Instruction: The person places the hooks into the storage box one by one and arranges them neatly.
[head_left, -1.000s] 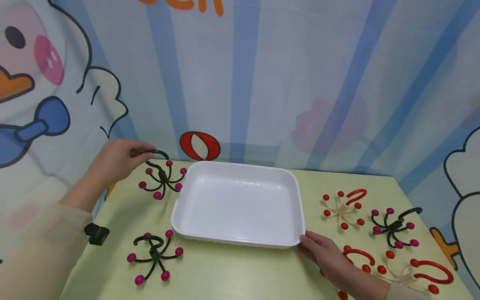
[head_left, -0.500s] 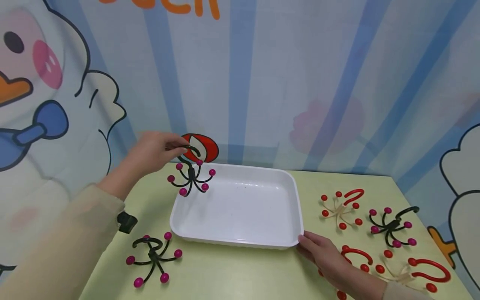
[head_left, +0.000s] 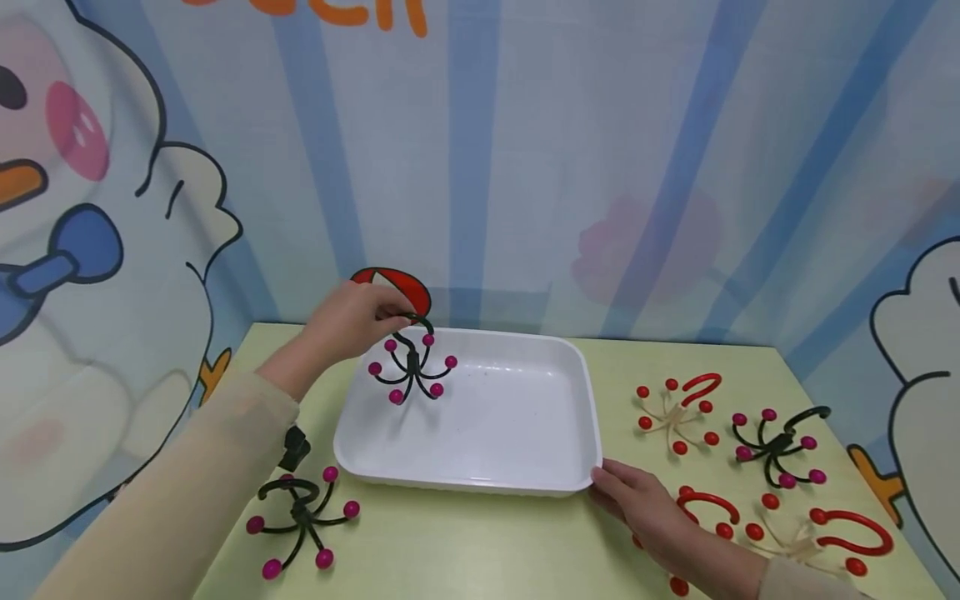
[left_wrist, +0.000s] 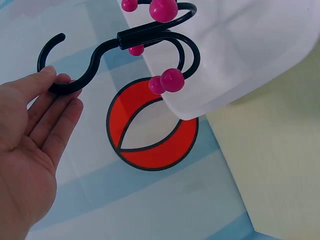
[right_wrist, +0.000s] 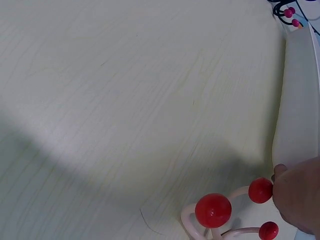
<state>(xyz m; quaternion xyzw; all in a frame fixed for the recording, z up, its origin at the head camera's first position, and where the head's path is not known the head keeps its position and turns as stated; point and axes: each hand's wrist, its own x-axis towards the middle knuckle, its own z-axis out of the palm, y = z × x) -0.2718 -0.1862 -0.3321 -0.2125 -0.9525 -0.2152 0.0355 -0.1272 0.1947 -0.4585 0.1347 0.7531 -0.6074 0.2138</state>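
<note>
My left hand (head_left: 354, 318) pinches the curved end of a black multi-armed hanging hook (head_left: 412, 363) between thumb and fingertips. The hook's arms end in pink balls and spread over the left back part of a white rectangular tray (head_left: 510, 425). In the left wrist view the black shank (left_wrist: 137, 36) extends from the fingers toward the tray. My right hand (head_left: 648, 508) holds the tray's front right corner. Only part of that hand shows in the right wrist view, against the tray's outer wall (right_wrist: 297, 100). Nothing lies inside the tray.
Another black hook (head_left: 302, 510) with pink balls stands on the pale table (head_left: 450, 542) at front left. To the right are a third black hook (head_left: 780, 446) and several cream-and-red hooks (head_left: 675, 415), some partly behind the right forearm. A printed cloth (head_left: 517, 167) hangs behind the table.
The left hand has carried the black hook rightward from beside the tray to over its left part, first raising it, then bringing it slightly lower. The right hand stays at the tray corner.
</note>
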